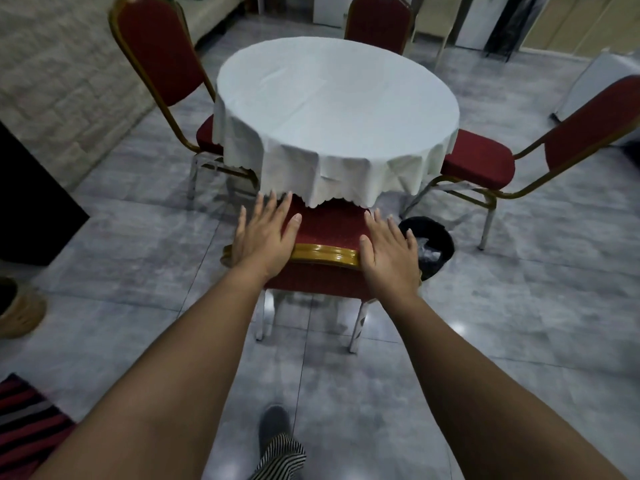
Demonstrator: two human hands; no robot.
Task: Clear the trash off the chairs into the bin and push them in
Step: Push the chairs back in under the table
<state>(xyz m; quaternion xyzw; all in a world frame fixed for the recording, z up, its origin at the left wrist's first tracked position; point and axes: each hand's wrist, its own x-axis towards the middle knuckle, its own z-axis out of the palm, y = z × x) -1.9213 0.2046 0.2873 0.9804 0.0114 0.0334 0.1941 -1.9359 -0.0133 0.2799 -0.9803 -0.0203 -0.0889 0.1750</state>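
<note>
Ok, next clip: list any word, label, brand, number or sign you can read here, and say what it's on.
None: no readable text shows in this frame.
The white tablecloth is plain.
The red chairs, including the near chair under both hands, carry no label.
The black bin shows no marking; the clear wrapping inside it is too small to tell.
The striped rug has only stripes.

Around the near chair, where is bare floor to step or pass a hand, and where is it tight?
Bare tiles lie left of the near chair, toward the left chair. The right is tight: the bin stands beside the right hand. Left hand lies flat on the chair back.
</note>
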